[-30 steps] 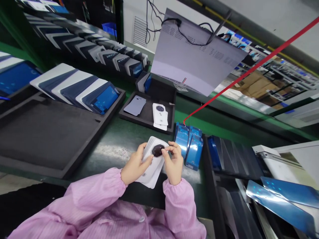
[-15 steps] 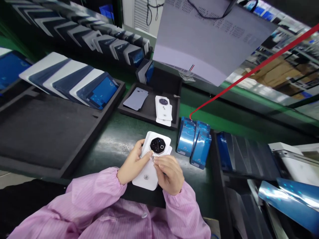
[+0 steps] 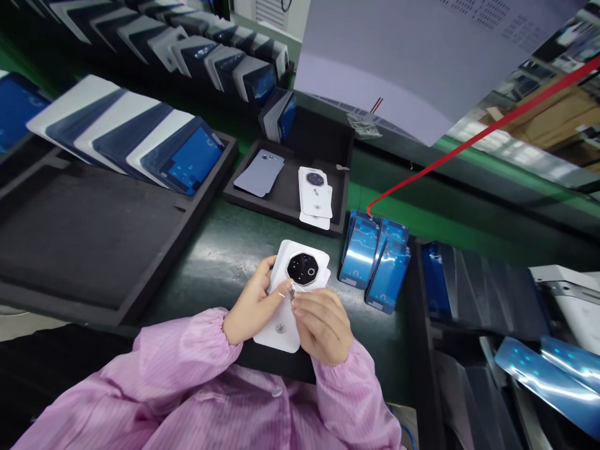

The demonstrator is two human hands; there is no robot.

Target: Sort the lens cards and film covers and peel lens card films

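Note:
A white phone back panel [image 3: 280, 340] with a black eight-sided camera area [image 3: 302, 269] lies in front of me, and another white edge shows from beneath it on the right. My left hand [image 3: 255, 306] is closed on its left edge, the thumb lying across the face just below the camera area. My right hand [image 3: 324, 322] has its fingers pinched together over the panel's right side, close to the left thumb. At those fingertips there is a thin, shiny, clear sliver, too small to name for certain. A round mark [image 3: 280, 329] shows lower on the panel.
Beyond my hands, a black tray [image 3: 281, 209] holds grey panels [image 3: 260, 173] and white panels [image 3: 317, 194]. Blue-filmed panels [image 3: 388, 275] stand to the right. Racked panels [image 3: 126, 134] and a large black tray [image 3: 94, 219] are at left. A red strip [image 3: 469, 145] slants across the upper right.
The whole view has shifted slightly, with the bench things moving a little in the picture. Both hands keep nearly the same hold on the panel, fingertips still together below the camera area.

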